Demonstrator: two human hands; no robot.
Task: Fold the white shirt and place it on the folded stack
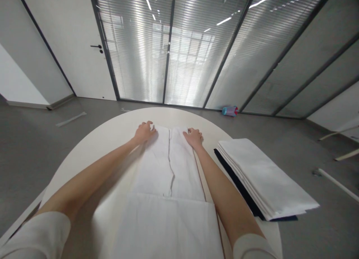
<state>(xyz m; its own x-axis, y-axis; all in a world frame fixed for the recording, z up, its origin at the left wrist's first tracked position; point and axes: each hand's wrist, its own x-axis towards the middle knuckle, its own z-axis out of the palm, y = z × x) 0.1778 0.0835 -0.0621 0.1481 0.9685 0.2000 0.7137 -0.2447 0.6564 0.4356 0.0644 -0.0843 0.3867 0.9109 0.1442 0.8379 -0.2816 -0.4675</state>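
A white cloth [179, 225] lies lengthwise on the round table, folded in layers. Two of its edges meet along a wavy line down the middle of the far half, and a wider layer covers the near half. At the far left corner, my left hand [144, 133] is closed on the cloth's edge, with the fingertips partly out of sight. My right hand [194, 138] grips the far right corner, its fingers curled at the edge. Both arms stretch forward on either side of the cloth.
To the right, a stack of folded white cloths [260, 173] rests on a dark flat piece [238, 184] and overhangs the edge of the round white table [84, 150]. Beyond the table, a blue and pink packet [230, 111] lies on the floor by the glass partition.
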